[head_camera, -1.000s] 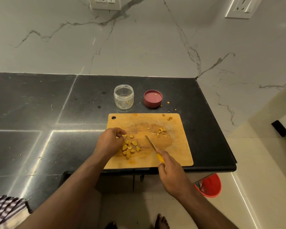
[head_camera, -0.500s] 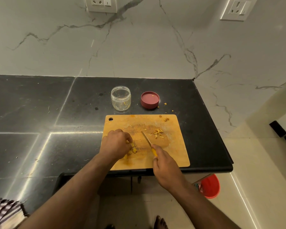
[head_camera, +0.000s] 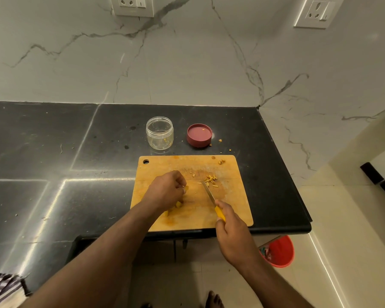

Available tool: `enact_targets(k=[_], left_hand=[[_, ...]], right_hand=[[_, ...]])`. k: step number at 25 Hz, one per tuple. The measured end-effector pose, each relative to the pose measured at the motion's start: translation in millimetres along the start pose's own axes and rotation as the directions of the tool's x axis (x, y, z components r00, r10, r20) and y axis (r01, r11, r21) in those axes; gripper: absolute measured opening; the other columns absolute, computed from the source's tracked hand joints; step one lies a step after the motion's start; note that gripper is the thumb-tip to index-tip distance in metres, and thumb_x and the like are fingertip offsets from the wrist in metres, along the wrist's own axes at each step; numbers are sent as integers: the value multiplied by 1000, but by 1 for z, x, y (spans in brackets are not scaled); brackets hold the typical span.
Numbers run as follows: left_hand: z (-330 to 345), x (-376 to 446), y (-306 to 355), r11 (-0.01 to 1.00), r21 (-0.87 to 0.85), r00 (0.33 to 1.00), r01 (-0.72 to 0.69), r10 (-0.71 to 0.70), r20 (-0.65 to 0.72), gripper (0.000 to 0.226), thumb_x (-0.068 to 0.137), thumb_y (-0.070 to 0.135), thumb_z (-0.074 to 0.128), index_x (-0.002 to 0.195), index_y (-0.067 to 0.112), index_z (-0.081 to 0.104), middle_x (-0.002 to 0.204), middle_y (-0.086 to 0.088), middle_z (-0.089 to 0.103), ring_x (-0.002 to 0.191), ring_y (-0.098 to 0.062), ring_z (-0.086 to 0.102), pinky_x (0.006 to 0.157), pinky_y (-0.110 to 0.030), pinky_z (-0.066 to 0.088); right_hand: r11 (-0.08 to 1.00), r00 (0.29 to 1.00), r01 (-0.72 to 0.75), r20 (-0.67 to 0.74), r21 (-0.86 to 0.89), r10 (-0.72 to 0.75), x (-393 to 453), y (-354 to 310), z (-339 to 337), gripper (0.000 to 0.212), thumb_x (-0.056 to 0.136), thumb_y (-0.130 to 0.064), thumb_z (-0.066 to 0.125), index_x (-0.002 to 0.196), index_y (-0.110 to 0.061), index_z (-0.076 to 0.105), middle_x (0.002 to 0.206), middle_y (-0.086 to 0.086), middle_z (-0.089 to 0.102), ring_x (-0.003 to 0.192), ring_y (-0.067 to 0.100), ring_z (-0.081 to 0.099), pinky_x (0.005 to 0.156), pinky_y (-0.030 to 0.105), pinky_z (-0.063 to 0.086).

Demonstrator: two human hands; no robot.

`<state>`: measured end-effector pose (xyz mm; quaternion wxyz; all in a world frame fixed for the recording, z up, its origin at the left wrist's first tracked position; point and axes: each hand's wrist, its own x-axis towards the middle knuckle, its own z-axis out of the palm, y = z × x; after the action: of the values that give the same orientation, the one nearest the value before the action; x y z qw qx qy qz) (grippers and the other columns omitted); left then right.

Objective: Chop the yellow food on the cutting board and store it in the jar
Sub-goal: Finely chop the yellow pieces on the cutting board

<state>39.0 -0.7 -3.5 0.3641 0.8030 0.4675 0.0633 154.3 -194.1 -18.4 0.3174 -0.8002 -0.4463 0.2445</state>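
A wooden cutting board [head_camera: 231,170] lies at the counter's front edge. My left hand [head_camera: 166,190] is curled over the yellow slices [head_camera: 178,204] on the board and hides most of them; a slice shows at its fingertips. My right hand [head_camera: 232,232] grips the yellow handle of a knife [head_camera: 209,193], whose blade points up-left toward a small heap of chopped yellow bits [head_camera: 210,180]. Behind the board stand an open clear jar [head_camera: 159,132] and, to its right, its red lid [head_camera: 199,135] lying upturned.
Yellow crumbs are scattered on the black counter [head_camera: 53,152] near the lid and on the board's far right corner. A red bucket [head_camera: 279,251] sits on the floor below the counter's right end. A striped cloth [head_camera: 0,287] shows at the bottom left.
My left hand has closed over the yellow slices, gathering them beneath the fingers. The knife hand has kept its place beside the chopped bits.
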Motion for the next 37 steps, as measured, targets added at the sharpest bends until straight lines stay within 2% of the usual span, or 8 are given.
enact_targets(k=[2,5,9,13,17,26,30,37], left_hand=[[5,7,7,1000,-17,1000,5,-5,26,12,94,19,67,103,28,65,94,8,65,83,-9,62,62,-25,53],[9,13,5,998,61,1000,22,-21,-6,17,94,23,69,110,28,69,104,6,68,90,-10,63,79,-33,59],[10,15,-6,996,87,999,35,-33,-29,28,93,23,70,121,24,70,108,6,69,94,-10,63,83,-33,60],[15,12,-4,994,106,998,12,-5,-64,27,90,27,71,117,23,72,106,5,71,94,-12,65,83,-36,60],[19,15,0,990,142,995,7,7,-97,18,91,23,68,107,24,75,104,4,73,93,-14,65,81,-37,60],[24,17,-2,992,121,994,23,-11,-105,12,85,18,65,84,25,74,84,7,70,80,-14,64,72,-39,59],[23,19,-1,992,123,996,31,-20,-92,12,85,18,64,82,25,73,83,7,70,79,-15,64,72,-38,59],[24,20,-2,991,127,995,35,-23,-93,11,88,20,64,86,24,74,84,6,70,80,-15,64,73,-39,59]], right_hand=[[1000,1000,-9,-1,14,9,-1,-1,-2,47,102,-20,41,147,-31,35,121,-5,58,89,6,55,64,9,35],[1000,1000,3,8,25,-3,-4,-6,-4,47,102,-21,41,147,-31,34,126,-7,55,97,7,56,70,12,37],[1000,1000,15,17,22,-15,-5,-10,-3,47,102,-22,41,148,-31,34,128,-7,54,99,6,55,72,13,37],[999,999,35,34,-26,-34,-3,-16,0,48,102,-21,39,149,-28,33,137,-6,51,111,7,53,89,23,46],[994,996,70,69,-79,-65,2,-21,4,50,102,-21,36,152,-26,29,144,-3,47,124,9,47,101,24,41],[980,991,98,109,-173,-80,8,-28,14,51,103,-21,34,152,-25,24,141,0,46,120,15,50,99,31,44],[972,992,103,95,-211,-85,10,-32,18,50,102,-19,33,151,-26,24,136,1,48,112,17,54,92,30,47],[984,992,81,105,-156,-65,-15,-25,10,52,103,-23,35,152,-29,21,138,-5,45,113,9,51,93,27,48]])
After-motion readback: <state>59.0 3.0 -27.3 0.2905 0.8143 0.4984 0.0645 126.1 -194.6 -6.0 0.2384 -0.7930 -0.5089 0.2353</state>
